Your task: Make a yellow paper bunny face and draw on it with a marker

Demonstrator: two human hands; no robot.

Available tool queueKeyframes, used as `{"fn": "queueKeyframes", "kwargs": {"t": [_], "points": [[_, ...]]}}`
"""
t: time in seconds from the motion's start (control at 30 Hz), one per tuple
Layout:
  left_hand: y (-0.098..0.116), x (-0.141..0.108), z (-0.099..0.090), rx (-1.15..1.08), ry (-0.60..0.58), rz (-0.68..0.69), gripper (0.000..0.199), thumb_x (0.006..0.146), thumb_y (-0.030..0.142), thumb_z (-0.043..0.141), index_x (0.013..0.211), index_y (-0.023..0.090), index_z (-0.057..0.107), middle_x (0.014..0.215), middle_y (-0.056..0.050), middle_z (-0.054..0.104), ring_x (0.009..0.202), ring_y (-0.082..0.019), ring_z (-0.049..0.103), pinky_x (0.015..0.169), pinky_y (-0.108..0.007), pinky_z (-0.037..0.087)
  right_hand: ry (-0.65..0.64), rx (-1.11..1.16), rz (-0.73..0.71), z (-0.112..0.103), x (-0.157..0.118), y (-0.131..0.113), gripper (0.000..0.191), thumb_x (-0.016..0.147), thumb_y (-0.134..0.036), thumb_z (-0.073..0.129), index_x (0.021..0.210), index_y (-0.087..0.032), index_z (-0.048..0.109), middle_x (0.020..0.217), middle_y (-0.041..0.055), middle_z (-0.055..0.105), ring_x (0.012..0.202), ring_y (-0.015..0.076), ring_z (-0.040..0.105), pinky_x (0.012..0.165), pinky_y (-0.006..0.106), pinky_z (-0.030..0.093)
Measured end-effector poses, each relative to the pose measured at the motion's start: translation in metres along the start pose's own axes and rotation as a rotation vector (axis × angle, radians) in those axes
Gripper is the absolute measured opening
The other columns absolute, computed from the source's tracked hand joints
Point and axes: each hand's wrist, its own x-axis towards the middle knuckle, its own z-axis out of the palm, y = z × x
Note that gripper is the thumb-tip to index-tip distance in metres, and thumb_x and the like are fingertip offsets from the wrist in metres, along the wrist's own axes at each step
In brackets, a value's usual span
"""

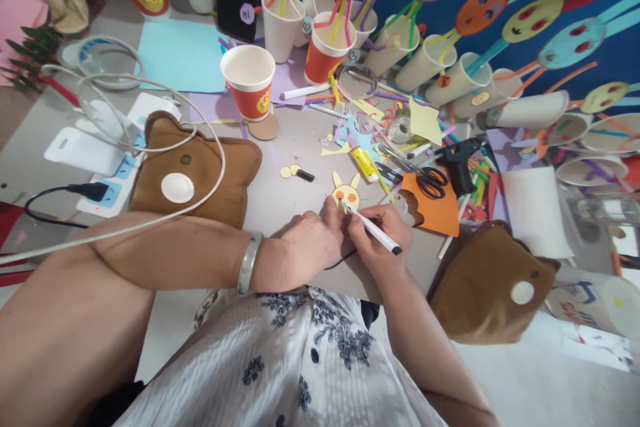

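Note:
A small yellow paper rabbit face [353, 189] with two ears and orange eyes lies on the table in front of me. The fingers of my left hand [313, 243] hold it down at its lower left edge. My right hand [384, 240] grips a white marker pen [376, 230] with a black end, its tip at the lower part of the face. Left of the face are a black marker cap [305, 175] and small yellow paper circles [286, 172]. My fingers cover the face's lower edge.
Scissors [433, 181], a glue stick [365, 165], orange paper [440, 210] and a black glue gun [457, 163] lie right. A red paper cup [250, 83] stands ahead. Decorated cups line the back. Brown pouches [200, 170] flank me; a white cable [220, 147] loops left.

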Motion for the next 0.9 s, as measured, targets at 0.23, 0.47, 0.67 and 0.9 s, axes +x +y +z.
{"fn": "queueKeyframes", "kwargs": {"t": [0.23, 0.47, 0.67, 0.9], "points": [[0.0034, 0.001, 0.0083, -0.013, 0.025, -0.03, 0.056, 0.099, 0.001, 0.039, 0.154, 0.004, 0.048, 0.159, -0.035, 0.044, 0.129, -0.032, 0.068, 0.08, -0.034, 0.067, 0.016, 0.015, -0.015, -0.0002, 0.0017, -0.0012, 0.01, 0.084, -0.032, 0.066, 0.079, -0.024, 0.062, 0.063, -0.0016, 0.069, 0.05, 0.0157, 0.062, 0.049, 0.027, 0.048], [0.0016, 0.0004, 0.0039, -0.034, 0.014, -0.028, 0.056, 0.099, 0.001, 0.038, 0.154, 0.003, 0.048, 0.158, -0.035, 0.045, 0.127, -0.033, 0.069, 0.078, -0.033, 0.067, 0.012, 0.005, -0.003, 0.0009, -0.0003, 0.0016, 0.012, 0.086, -0.033, 0.067, 0.081, -0.023, 0.064, 0.064, -0.0009, 0.071, 0.051, 0.0165, 0.064, 0.05, 0.028, 0.05], [0.0021, 0.0013, 0.0058, -0.022, 0.01, -0.034, 0.057, 0.099, 0.001, 0.037, 0.155, 0.002, 0.046, 0.158, -0.036, 0.044, 0.122, -0.033, 0.071, 0.076, -0.034, 0.067, 0.013, -0.008, -0.001, 0.0014, 0.0013, 0.0008, 0.013, 0.085, -0.035, 0.067, 0.08, -0.023, 0.065, 0.064, -0.0002, 0.071, 0.05, 0.0168, 0.064, 0.049, 0.028, 0.049], [0.002, 0.0004, 0.0052, 0.035, 0.021, -0.001, 0.059, 0.097, -0.002, 0.037, 0.155, 0.002, 0.046, 0.157, -0.034, 0.046, 0.13, -0.033, 0.067, 0.076, -0.033, 0.066, 0.063, 0.024, 0.056, -0.0022, -0.0015, 0.0037, 0.012, 0.084, -0.032, 0.067, 0.08, -0.023, 0.061, 0.063, -0.0006, 0.068, 0.05, 0.0157, 0.06, 0.049, 0.028, 0.048]]}}
